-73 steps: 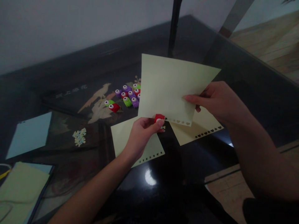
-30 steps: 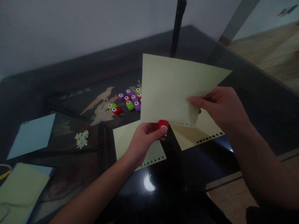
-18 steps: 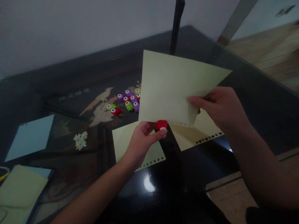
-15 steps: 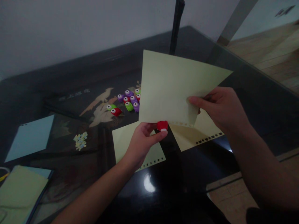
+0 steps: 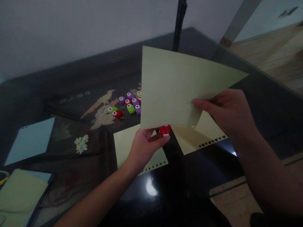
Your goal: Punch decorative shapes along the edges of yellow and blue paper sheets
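My right hand (image 5: pixel 227 112) pinches a pale yellow paper sheet (image 5: pixel 175 85) by its lower right part and holds it up above the dark glass table (image 5: pixel 180 176). My left hand (image 5: pixel 144 146) grips a small red craft punch (image 5: pixel 164 130) set on the sheet's bottom edge, thumb underneath it. The sheet hides most of the punch. Two more yellow sheets lie flat below: one (image 5: pixel 127 140) under my left hand with a row of punched holes, one (image 5: pixel 201 134) under my right hand with punched hearts along its edge.
Several small purple, green and red punches (image 5: pixel 127 105) cluster on the table behind the sheet. A little heap of paper cut-outs (image 5: pixel 81 143) lies left of centre. A blue sheet (image 5: pixel 30 140) and a green-and-blue stack (image 5: pixel 19 195) sit at the left. A black pole (image 5: pixel 178 25) rises behind.
The held sheet has tilted up toward me and now covers more of the red punch. My left thumb has slid under the punch. Both hands stay roughly in place.
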`<control>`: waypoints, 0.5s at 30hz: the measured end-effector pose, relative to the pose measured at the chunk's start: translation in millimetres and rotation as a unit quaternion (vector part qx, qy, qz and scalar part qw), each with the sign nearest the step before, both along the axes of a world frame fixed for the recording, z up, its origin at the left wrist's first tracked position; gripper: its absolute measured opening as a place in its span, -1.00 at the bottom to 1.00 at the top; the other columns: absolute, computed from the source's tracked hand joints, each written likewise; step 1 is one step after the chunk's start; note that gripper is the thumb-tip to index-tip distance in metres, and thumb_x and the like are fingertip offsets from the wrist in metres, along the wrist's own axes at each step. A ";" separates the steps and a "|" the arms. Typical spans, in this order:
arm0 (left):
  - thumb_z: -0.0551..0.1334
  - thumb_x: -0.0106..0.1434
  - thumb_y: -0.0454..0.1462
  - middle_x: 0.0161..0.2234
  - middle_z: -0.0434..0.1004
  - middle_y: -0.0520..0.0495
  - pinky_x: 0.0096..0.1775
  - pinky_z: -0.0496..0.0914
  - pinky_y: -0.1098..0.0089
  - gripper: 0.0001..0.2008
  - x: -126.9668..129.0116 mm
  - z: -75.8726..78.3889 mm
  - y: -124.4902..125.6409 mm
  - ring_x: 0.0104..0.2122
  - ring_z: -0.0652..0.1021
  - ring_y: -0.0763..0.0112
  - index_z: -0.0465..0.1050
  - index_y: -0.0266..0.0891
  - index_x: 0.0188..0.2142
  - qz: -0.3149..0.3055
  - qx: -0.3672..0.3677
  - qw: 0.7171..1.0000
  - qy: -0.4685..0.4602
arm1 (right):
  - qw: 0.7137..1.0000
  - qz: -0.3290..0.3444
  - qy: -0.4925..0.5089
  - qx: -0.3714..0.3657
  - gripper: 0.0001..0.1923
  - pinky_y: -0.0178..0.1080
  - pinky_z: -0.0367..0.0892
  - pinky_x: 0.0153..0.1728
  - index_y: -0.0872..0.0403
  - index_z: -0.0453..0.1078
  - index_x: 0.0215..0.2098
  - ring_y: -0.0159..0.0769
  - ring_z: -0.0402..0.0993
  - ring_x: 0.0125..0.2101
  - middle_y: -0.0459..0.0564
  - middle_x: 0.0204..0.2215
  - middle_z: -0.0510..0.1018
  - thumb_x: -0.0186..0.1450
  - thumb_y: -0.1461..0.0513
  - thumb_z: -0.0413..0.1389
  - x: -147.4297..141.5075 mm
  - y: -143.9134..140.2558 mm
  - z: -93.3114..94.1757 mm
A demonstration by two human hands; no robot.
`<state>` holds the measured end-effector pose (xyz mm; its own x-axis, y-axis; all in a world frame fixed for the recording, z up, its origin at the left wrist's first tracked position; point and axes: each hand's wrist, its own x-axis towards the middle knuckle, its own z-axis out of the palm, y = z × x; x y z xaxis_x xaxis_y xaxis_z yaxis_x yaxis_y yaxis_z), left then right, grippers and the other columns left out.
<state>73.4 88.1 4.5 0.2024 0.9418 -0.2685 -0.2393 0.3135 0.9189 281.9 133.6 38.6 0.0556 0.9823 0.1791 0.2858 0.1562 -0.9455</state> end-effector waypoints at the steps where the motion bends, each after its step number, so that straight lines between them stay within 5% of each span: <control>1: 0.39 0.00 -0.41 -0.13 0.61 -0.09 0.04 0.41 0.24 -0.66 0.3 0.6 -0.3 -0.10 0.57 0.32 0.53 -0.24 -0.18 0.001 0.001 1.000 0.001 | 1.000 0.001 -0.002 -0.003 -0.94 -0.08 0.49 -0.34 -0.03 0.54 -0.42 -0.14 0.57 -0.36 -0.05 -0.39 0.65 0.11 0.19 0.30 0.0 -0.3 0.3; 15: 0.38 0.02 -0.41 -0.12 0.61 -0.07 0.02 0.42 0.27 -0.72 0.6 2.0 -1.0 -0.10 0.57 0.33 0.52 -0.24 -0.23 0.004 0.017 1.000 0.005 | 1.000 -0.019 -0.012 0.019 -0.94 -0.08 0.47 -0.31 -0.11 0.53 -0.46 -0.17 0.57 -0.38 -0.13 -0.42 0.64 0.12 0.23 0.29 -1.3 -2.4 1.4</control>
